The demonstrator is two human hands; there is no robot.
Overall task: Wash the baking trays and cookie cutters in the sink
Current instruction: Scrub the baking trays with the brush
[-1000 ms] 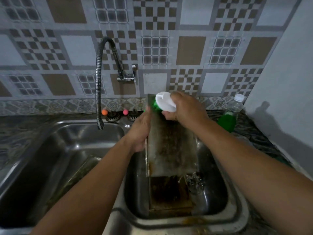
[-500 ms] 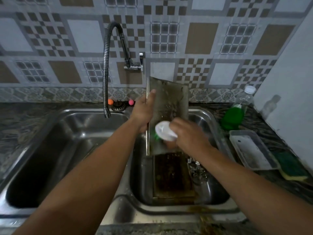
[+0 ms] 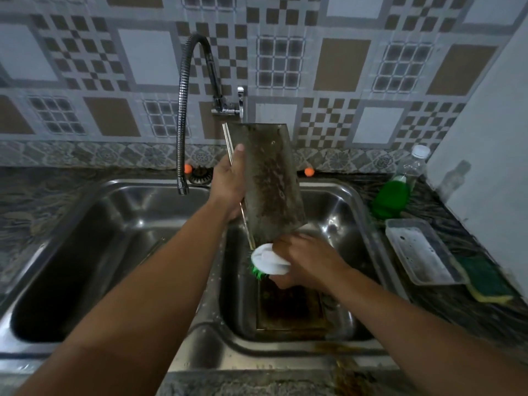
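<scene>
Now, head view, one line per thing:
Left hand (image 3: 230, 184): gripping the left edge of the baking tray (image 3: 267, 181), thumb laid on its face, fingers wrapped behind.
Baking tray: held upright and slightly tilted over the right basin of the sink (image 3: 354, 195), grimy face toward the camera.
Right hand (image 3: 307, 260): curled round the scrubbing brush (image 3: 267, 260), green bristles at the tray's lower edge.
Second tray (image 3: 288, 307): lying dark and stained on the right basin floor.
Cookie cutters: none clearly made out.
Faucet (image 3: 183, 115): hanging over the left basin, no water seen running.
Counter at right: soap bottle (image 3: 395, 192), plastic container (image 3: 420, 250), sponge (image 3: 485, 281).
Step in hand: probably scrubbing the raised tray, bottom of a stroke.
Next move: likely more scrubbing over the remaining grime, firm grip on the edge, then a rinse.
</scene>
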